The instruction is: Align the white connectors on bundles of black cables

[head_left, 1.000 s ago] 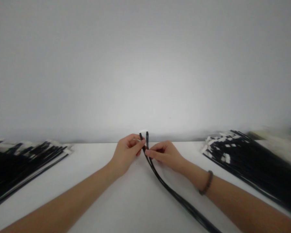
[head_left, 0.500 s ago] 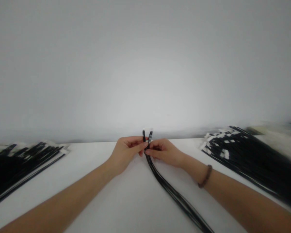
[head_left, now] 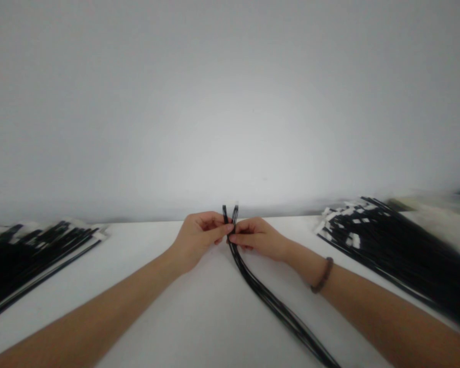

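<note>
A bundle of thin black cables (head_left: pixel 270 300) runs from the bottom edge, right of centre, up to both hands. Near its far end my left hand (head_left: pixel 199 237) pinches it from the left between thumb and fingers. Just beside it, my right hand (head_left: pixel 258 239) grips the same bundle from the right, its thumb slightly lower. Above the fingers the cable ends stand up, split into two groups in a narrow V. Pale tips show faintly on the ends, too small to make out. A dark beaded bracelet circles my right wrist.
On the left of the white table (head_left: pixel 168 322) lies a pile of black cables (head_left: pixel 26 266) with white ends. Another pile of black cables (head_left: pixel 398 250) with white ends lies on the right, beside blurred pale material (head_left: pixel 440 222). A plain grey-white wall (head_left: pixel 230 102) rises behind.
Both hands keep their hold on the cables. The upright cable ends have shifted very slightly to the left. Otherwise the scene looks the same.
</note>
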`<state>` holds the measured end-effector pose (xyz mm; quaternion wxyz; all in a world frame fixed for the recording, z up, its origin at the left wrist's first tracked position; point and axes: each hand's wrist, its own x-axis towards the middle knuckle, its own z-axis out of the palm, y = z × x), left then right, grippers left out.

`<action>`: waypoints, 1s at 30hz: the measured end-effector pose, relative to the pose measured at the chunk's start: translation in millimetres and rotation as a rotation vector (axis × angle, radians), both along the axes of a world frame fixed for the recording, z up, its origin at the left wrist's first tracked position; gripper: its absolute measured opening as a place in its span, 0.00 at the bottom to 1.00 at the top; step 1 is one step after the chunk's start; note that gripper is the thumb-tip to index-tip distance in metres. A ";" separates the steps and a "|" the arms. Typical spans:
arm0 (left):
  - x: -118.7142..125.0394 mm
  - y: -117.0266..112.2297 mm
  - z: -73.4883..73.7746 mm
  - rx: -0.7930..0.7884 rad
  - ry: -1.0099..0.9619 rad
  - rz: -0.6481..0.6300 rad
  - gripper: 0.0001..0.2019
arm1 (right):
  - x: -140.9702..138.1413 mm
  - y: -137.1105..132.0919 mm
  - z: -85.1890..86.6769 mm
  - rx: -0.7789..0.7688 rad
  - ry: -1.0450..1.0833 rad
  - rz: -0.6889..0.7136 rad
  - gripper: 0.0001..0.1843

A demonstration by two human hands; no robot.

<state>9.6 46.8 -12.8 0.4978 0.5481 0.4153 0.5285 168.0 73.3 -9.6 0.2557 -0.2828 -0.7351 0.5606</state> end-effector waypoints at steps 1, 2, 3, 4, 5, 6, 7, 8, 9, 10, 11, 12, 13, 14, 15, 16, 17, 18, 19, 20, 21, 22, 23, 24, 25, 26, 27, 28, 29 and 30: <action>-0.1 -0.1 -0.1 -0.001 -0.003 -0.003 0.06 | 0.0 -0.1 0.2 -0.006 -0.001 0.001 0.09; -0.2 -0.1 -0.2 -0.002 -0.004 -0.005 0.06 | 0.0 -0.3 0.5 -0.012 -0.001 0.001 0.09; -0.4 -0.1 -0.4 -0.004 -0.004 -0.006 0.06 | 0.1 -0.4 0.8 -0.015 -0.001 0.001 0.09; -0.7 -0.1 -0.6 -0.004 -0.005 -0.007 0.06 | 0.2 -0.6 1.0 -0.018 0.001 0.000 0.09; -1.0 0.0 -0.8 -0.004 -0.004 -0.007 0.06 | 0.2 -0.7 1.2 -0.021 0.005 0.000 0.09; -1.2 0.1 -1.0 -0.004 -0.004 -0.006 0.06 | 0.2 -0.7 1.2 -0.023 0.009 0.000 0.09; -1.5 0.3 -1.3 -0.002 -0.002 -0.005 0.06 | 0.3 -0.8 1.1 -0.024 0.011 0.000 0.09; -1.6 0.5 -1.5 0.001 0.000 -0.004 0.06 | 0.3 -0.9 0.9 -0.024 0.014 -0.003 0.10; -1.8 0.7 -1.7 0.005 0.002 -0.004 0.06 | 0.3 -1.0 0.6 -0.023 0.016 -0.009 0.10; -1.8 0.8 -1.9 0.008 0.004 -0.004 0.06 | 0.4 -1.0 0.3 -0.021 0.018 -0.016 0.10; -1.8 1.0 -2.0 0.010 0.004 -0.006 0.06 | 0.4 -1.1 0.0 -0.018 0.020 -0.021 0.10; -1.8 1.0 -2.0 0.013 0.004 -0.009 0.06 | 0.6 -1.1 -0.4 -0.015 0.023 -0.025 0.10; -1.7 1.0 -1.9 0.014 0.004 -0.012 0.06 | 0.7 -1.2 -0.6 -0.012 0.026 -0.024 0.10; -1.6 1.0 -1.7 0.016 0.002 -0.016 0.06 | 0.8 -1.2 -0.7 -0.008 0.031 -0.019 0.10; -1.4 0.8 -1.5 0.014 -0.001 -0.019 0.06 | 0.9 -1.2 -0.7 -0.005 0.035 -0.015 0.10; -1.2 0.6 -1.2 0.012 -0.004 -0.019 0.07 | 1.0 -1.2 -0.5 -0.003 0.038 -0.013 0.10; -1.0 0.3 -0.8 0.008 -0.006 -0.017 0.07 | 1.1 -1.3 -0.2 -0.006 0.038 -0.013 0.10; -0.7 0.1 -0.5 0.003 -0.008 -0.014 0.07 | 1.1 -1.3 0.2 -0.011 0.037 -0.016 0.11; -0.5 0.0 -0.3 -0.002 -0.009 -0.012 0.08 | 1.2 -1.4 0.6 -0.015 0.037 -0.019 0.11; -0.4 -0.1 -0.2 -0.005 -0.010 -0.010 0.08 | 1.2 -1.5 0.9 -0.021 0.038 -0.022 0.11; -0.3 -0.1 -0.1 -0.007 -0.013 -0.009 0.08 | 1.2 -1.5 1.1 -0.024 0.042 -0.022 0.12; -0.3 0.1 -0.2 -0.010 -0.019 -0.008 0.08 | 1.2 -1.6 1.2 -0.026 0.046 -0.021 0.12; -0.4 0.3 -0.4 -0.013 -0.026 -0.009 0.08 | 1.3 -1.6 1.2 -0.027 0.050 -0.019 0.12; -0.5 0.6 -0.6 -0.016 -0.032 -0.010 0.07 | 1.3 -1.7 1.1 -0.026 0.053 -0.016 0.12; -0.7 0.9 -0.8 -0.019 -0.036 -0.013 0.07 | 1.3 -1.7 1.0 -0.024 0.054 -0.014 0.12; -0.8 1.1 -1.0 -0.019 -0.038 -0.017 0.07 | 1.4 -1.7 0.8 -0.021 0.052 -0.014 0.12; -0.9 1.3 -1.1 -0.018 -0.039 -0.020 0.07 | 1.4 -1.6 0.6 -0.019 0.048 -0.014 0.12; -0.9 1.4 -1.1 -0.016 -0.038 -0.021 0.07 | 1.5 -1.6 0.4 -0.018 0.042 -0.016 0.12; -0.8 1.4 -1.0 -0.015 -0.036 -0.020 0.06 | 1.6 -1.5 0.2 -0.017 0.036 -0.020 0.12; -0.7 1.3 -0.8 -0.015 -0.034 -0.015 0.07 | 1.7 -1.3 0.0 -0.017 0.032 -0.023 0.12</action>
